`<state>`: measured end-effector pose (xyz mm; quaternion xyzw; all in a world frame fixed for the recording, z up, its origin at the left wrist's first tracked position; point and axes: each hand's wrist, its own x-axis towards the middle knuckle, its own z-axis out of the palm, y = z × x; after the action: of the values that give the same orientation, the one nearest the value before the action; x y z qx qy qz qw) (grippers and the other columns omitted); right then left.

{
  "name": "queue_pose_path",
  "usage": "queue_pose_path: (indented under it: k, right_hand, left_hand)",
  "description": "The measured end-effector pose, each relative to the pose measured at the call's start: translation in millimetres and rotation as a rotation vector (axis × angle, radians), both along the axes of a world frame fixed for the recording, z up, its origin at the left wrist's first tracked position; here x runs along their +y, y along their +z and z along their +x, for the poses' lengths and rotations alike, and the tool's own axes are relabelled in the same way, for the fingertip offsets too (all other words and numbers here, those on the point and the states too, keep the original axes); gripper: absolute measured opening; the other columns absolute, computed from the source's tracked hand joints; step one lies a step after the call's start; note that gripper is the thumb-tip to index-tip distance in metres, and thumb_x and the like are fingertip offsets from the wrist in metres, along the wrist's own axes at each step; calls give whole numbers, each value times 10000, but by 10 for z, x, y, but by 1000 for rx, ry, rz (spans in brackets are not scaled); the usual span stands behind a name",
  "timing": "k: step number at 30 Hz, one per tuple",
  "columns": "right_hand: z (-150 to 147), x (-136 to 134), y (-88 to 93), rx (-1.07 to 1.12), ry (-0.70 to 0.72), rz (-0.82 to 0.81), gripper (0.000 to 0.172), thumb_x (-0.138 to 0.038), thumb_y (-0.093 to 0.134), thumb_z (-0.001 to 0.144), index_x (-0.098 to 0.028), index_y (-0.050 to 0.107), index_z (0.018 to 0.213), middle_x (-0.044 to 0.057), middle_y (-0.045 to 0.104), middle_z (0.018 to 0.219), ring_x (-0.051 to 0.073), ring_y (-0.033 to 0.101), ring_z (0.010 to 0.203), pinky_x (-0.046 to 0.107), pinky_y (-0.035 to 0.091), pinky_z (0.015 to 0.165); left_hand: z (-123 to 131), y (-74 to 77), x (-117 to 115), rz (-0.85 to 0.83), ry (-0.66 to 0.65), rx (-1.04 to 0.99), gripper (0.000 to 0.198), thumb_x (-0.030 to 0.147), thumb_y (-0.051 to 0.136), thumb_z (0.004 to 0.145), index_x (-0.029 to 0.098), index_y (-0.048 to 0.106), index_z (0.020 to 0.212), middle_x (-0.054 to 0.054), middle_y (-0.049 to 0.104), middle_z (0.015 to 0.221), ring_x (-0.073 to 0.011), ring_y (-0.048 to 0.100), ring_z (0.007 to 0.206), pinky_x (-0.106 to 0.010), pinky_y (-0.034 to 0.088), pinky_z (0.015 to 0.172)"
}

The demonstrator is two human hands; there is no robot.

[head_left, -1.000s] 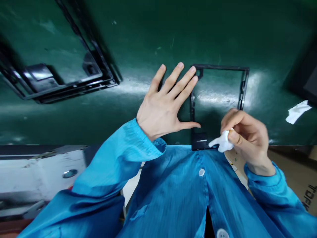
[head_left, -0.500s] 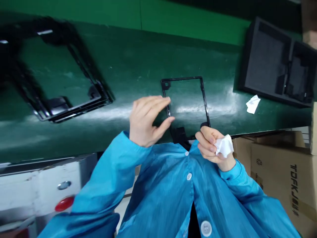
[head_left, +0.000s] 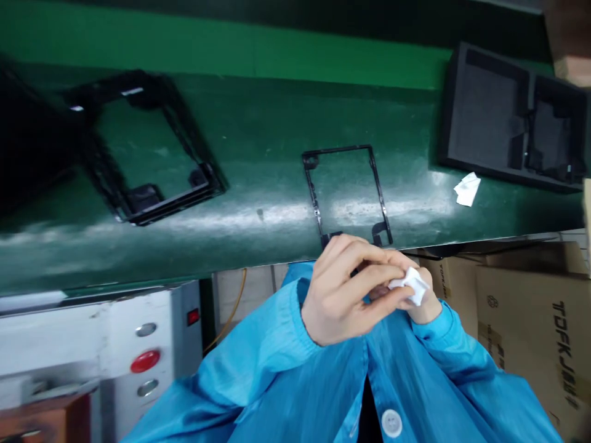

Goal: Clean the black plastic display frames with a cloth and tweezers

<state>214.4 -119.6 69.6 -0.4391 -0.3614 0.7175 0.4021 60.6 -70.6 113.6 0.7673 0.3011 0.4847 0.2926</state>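
Observation:
A crumpled white cloth (head_left: pixel 416 285) is between my two hands, in front of the table's near edge. My right hand (head_left: pixel 421 295) holds it, its fingers partly hidden behind my left hand. The fingertips of my left hand (head_left: pixel 348 289) close on the same cloth from the left. A thin black rectangular frame (head_left: pixel 381 195) lies flat on the green table (head_left: pixel 272 141) just beyond my hands, which cover part of its near side.
Stacked black frames (head_left: pixel 184 132) lie at the left. A black divided tray (head_left: pixel 489 117) stands at the right, with a white scrap (head_left: pixel 467 189) near it. Cardboard boxes (head_left: pixel 530 326) are below right, and a white machine with a red button (head_left: pixel 144 361) below left.
My left hand has left the black frame's left side and come over to the cloth in my right hand. The view has shifted a little.

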Motion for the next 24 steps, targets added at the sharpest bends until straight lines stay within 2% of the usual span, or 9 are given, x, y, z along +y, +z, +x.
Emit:
queue_pose_path:
  k: [3,7,9,12,14,16,20,22,24]
  right_hand:
    - [-22,-38,36,132,-11,-40,426,-634,754,863,-250,570,870,-11,474,694,154,391,552,283,325,499]
    - [20,-65,24,162,55,-77,277,-499,747,992,-229,706,1033,11,573,809,154,491,653,267,395,582]
    - [55,-65,36,97,134,-104,224,-433,725,1047,-239,742,1158,34,629,899,166,576,757,265,461,657]
    - [124,11,111,18,191,-126,188,-295,632,1119,-296,689,1299,47,661,1004,174,663,864,279,539,732]
    - [185,157,175,-52,179,-57,173,-213,595,1123,-303,685,1241,45,654,1025,153,656,819,273,543,689]
    - [254,382,225,-136,181,85,206,-154,559,1119,-266,731,1141,51,654,975,146,647,764,280,553,654]
    - [365,938,270,-232,198,204,341,-72,531,1108,-230,789,1265,87,716,1053,165,752,875,276,655,727]
    - [375,1203,272,-270,194,199,327,-82,594,1093,-248,788,1296,78,718,1140,151,775,919,243,686,780]
    - [337,1436,253,-306,191,222,288,-116,680,1066,-271,798,1278,55,724,1132,153,786,944,241,699,831]
  left_hand:
    - [-78,-71,-75,-85,13,-15,147,281,823,965,212,695,983,-31,746,924,-173,669,847,-372,582,727]
    - [-309,-229,-168,-241,90,-76,97,297,743,1022,211,702,1005,-44,709,888,-161,660,777,-365,578,660]
    - [-489,-330,-166,-286,169,-98,121,316,680,1059,213,691,996,-47,687,868,-158,646,753,-361,562,628]
    - [-822,-500,-55,-265,392,-10,46,241,691,1035,223,699,994,-34,671,859,-158,628,750,-358,513,617]
    - [-1039,-616,79,-230,568,129,61,173,740,988,230,728,1007,-32,686,902,-162,638,784,-366,516,668]
    - [-1201,-719,226,-204,656,276,124,151,794,944,229,760,1034,-41,709,964,-174,663,834,-373,542,738]
    - [-1290,-839,416,-123,687,507,369,117,815,892,198,788,1251,-115,729,1099,-248,705,998,-406,586,875]
    - [-1246,-855,429,-41,719,560,535,107,823,857,176,755,1383,-153,721,1165,-288,702,1069,-432,588,928]
    - [-1175,-848,412,32,745,571,634,109,848,820,176,726,1439,-145,718,1174,-282,695,1065,-418,584,926]
